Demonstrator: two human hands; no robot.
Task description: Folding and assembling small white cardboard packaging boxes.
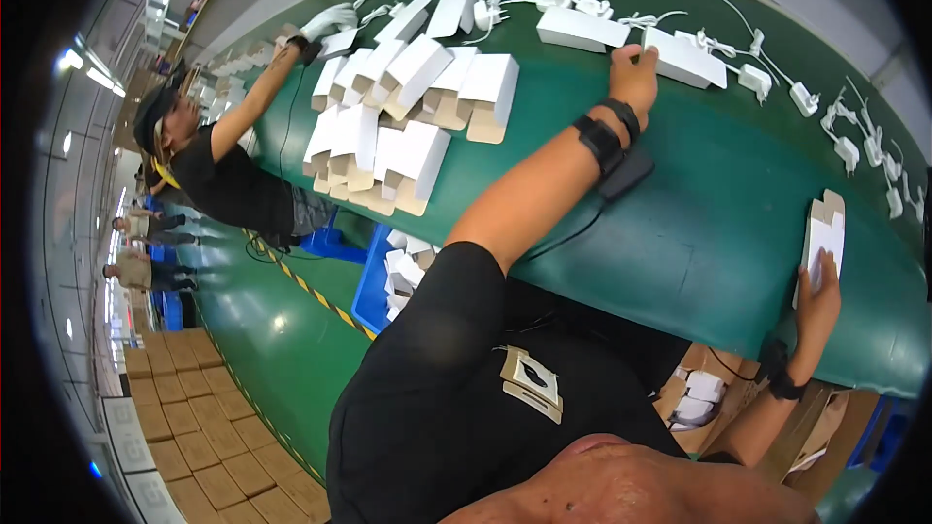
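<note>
My left hand [633, 82] reaches to the far side of the green table, its fingers curled. It is beside the near end of a white box [687, 60], and a second white box [581, 29] lies just to its left. Whether anything is between those fingers is hidden. At the right, my right hand [821, 283] grips an upright white carton [825, 233] whose brown-edged end flap stands open. White chargers with cables, one being a plug adapter [754, 82], lie in a row along the far side of the table.
Several open white boxes [417, 73] are stacked at the left of the green table [680, 204]. A co-worker [228, 165] reaches over the table's far left. A blue bin [374, 281] with white pieces stands below the edge. Brown cartons [209, 427] fill the floor at lower left.
</note>
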